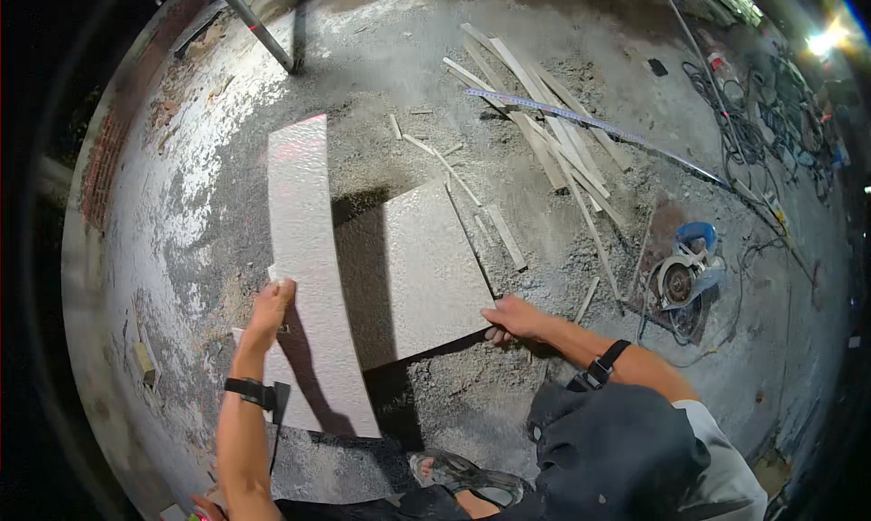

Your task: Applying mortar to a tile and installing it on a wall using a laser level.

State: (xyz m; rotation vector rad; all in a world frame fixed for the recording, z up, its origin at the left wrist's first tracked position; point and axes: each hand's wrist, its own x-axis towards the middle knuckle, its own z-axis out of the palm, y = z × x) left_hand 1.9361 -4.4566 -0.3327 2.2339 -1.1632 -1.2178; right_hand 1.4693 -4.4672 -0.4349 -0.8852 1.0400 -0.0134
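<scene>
A long, pale, rough-faced stone slab (307,212) stretches away from me at the left of centre, its far end marked with pink. My left hand (269,310) is closed on its left edge, the thumb over the top face. Right of it, a wider pale stone slab (434,267) is partly shaded by the long one. My right hand (515,319) pinches that slab's near right corner, its fingers tucked underneath. Another pale piece (295,396) shows below the long slab, beside my left wrist; how they touch is hidden.
Thin stone offcut strips (553,122) lie piled at the far right, crossed by an extended tape measure (590,120). A blue angle grinder (687,271) rests on a dark board (655,235) at right. Tangled cables (762,113) lie beyond. A metal pole (259,31) stands far left.
</scene>
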